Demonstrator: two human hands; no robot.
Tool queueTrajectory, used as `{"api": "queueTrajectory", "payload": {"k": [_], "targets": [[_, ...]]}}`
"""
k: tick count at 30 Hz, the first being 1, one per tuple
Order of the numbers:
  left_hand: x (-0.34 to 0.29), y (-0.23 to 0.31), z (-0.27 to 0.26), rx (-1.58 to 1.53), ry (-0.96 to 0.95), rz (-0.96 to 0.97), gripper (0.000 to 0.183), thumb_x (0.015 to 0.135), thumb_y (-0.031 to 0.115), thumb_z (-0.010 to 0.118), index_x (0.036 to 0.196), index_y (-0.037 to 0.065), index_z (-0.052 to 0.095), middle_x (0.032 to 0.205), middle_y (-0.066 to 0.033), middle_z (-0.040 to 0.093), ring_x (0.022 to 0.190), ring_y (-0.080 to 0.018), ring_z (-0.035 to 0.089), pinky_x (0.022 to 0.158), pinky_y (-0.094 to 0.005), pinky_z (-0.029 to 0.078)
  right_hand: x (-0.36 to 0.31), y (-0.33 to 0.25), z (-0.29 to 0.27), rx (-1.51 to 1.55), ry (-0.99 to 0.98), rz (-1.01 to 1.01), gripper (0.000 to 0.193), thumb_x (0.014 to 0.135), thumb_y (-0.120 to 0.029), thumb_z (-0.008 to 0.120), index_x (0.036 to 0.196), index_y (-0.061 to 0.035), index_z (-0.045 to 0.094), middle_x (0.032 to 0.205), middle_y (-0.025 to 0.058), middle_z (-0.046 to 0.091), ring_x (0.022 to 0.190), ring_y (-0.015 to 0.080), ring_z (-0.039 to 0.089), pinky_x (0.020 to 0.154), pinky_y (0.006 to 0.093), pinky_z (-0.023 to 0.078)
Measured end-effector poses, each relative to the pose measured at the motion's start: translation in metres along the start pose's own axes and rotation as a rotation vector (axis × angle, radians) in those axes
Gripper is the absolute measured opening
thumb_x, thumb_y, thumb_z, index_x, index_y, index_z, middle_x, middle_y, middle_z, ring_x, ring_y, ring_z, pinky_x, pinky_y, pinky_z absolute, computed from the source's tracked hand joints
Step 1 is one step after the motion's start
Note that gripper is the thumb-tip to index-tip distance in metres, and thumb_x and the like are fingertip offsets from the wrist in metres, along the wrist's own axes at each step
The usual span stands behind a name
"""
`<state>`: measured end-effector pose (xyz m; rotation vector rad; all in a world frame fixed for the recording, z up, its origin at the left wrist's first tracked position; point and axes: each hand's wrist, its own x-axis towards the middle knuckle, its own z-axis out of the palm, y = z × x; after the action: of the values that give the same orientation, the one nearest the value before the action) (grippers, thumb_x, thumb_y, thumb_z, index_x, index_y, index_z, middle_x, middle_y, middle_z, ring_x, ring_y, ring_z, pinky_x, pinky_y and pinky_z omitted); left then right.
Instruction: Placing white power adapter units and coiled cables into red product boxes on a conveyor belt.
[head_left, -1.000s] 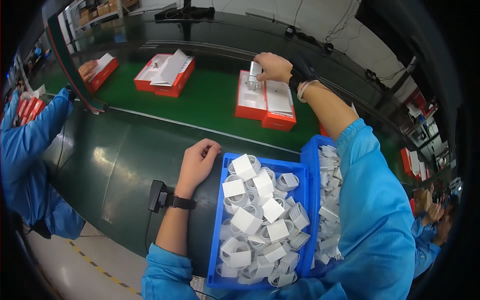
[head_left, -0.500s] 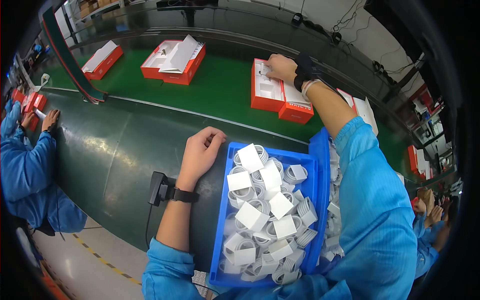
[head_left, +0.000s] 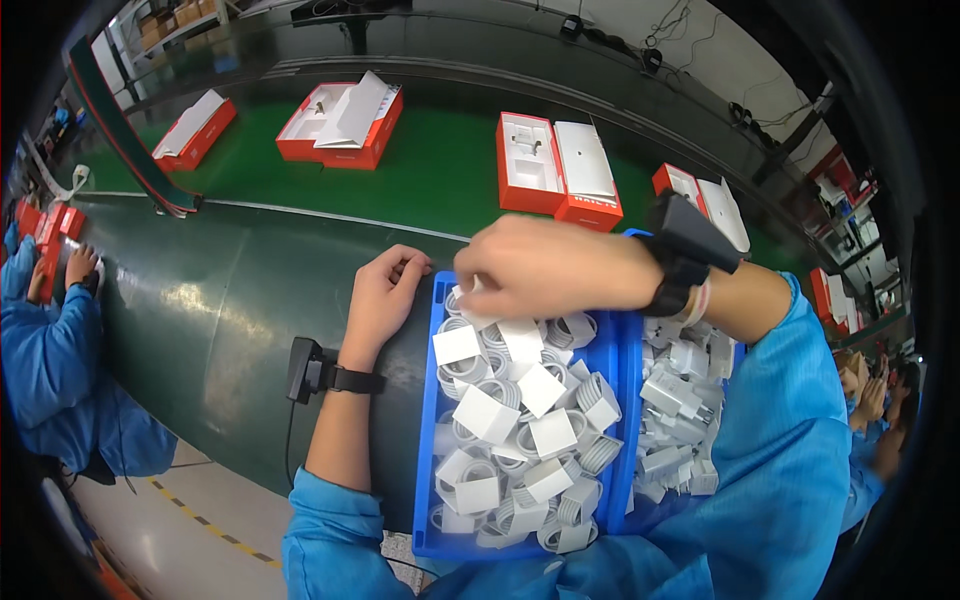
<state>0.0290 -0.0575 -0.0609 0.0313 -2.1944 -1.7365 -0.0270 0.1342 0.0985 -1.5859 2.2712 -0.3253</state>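
My right hand (head_left: 550, 268) reaches across the far end of a blue bin (head_left: 428, 420). Its fingers close on a coiled white cable (head_left: 480, 320) in a white paper sleeve, mostly hidden under the hand. Many more sleeved cable coils (head_left: 488, 413) are heaped in that bin. Left of the bin, my left hand (head_left: 382, 300) rests on the dark green bench with loosely curled fingers and nothing visible in them. On the green belt beyond stands an open red box (head_left: 528, 165) with a white tray insert, its lid (head_left: 587, 165) beside it.
A second blue bin (head_left: 630, 440) holds white plug adapters (head_left: 680, 393) on the right. More open red boxes (head_left: 345, 140) stand along the belt (head_left: 440, 170). A green-black upright (head_left: 120, 125) rises at the left. A co-worker in blue (head_left: 60, 340) sits at the far left.
My right hand has left the open red box and come back toward me to the cable bin. The plug adapters now show more. My left hand stays on the bench.
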Motion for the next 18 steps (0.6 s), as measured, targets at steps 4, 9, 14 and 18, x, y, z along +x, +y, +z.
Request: {"api": "queueTrajectory", "payload": {"k": [4,9,14,18], "targets": [[-0.001,0.002,0.002,0.006,-0.007,0.010,0.016,0.093,0.010,0.058,0.093,-0.002,0.068,0.080,-0.0063,0.071,0.070,-0.0078,0.062,0.066,-0.0232,0.049,0.004,-0.017,0.019,-0.210,0.112,0.087,0.030,0.079,-0.026,0.066,0.076,0.0039,0.068,0.070,0.0226,0.065,0.066,0.0375,0.067,0.061,0.0437,0.054],[0.000,0.006,0.001,-0.003,-0.016,-0.008,0.016,0.093,0.010,0.058,0.093,-0.002,0.067,0.080,-0.0066,0.070,0.071,-0.0080,0.062,0.066,-0.0231,0.049,0.010,-0.019,0.024,-0.383,0.118,0.116,0.020,0.077,-0.022,0.065,0.075,-0.0020,0.071,0.071,0.0144,0.068,0.067,0.0308,0.069,0.060,0.0394,0.053],[-0.001,0.009,-0.001,0.024,-0.025,-0.030,0.016,0.093,0.011,0.058,0.092,-0.002,0.067,0.080,-0.0059,0.071,0.071,-0.0077,0.062,0.066,-0.0231,0.049,0.016,-0.035,0.005,-0.348,-0.071,0.249,0.015,0.074,-0.017,0.064,0.076,-0.0041,0.072,0.076,0.0145,0.069,0.070,0.0309,0.069,0.060,0.0400,0.052],[-0.001,0.002,0.000,-0.006,-0.006,-0.024,0.016,0.093,0.012,0.058,0.092,-0.002,0.067,0.080,-0.0061,0.071,0.069,-0.0082,0.062,0.065,-0.0233,0.049,0.020,-0.036,0.002,-0.361,-0.205,0.254,0.026,0.083,-0.020,0.060,0.088,0.0021,0.073,0.085,0.0212,0.069,0.080,0.0372,0.069,0.071,0.0426,0.055]]}}
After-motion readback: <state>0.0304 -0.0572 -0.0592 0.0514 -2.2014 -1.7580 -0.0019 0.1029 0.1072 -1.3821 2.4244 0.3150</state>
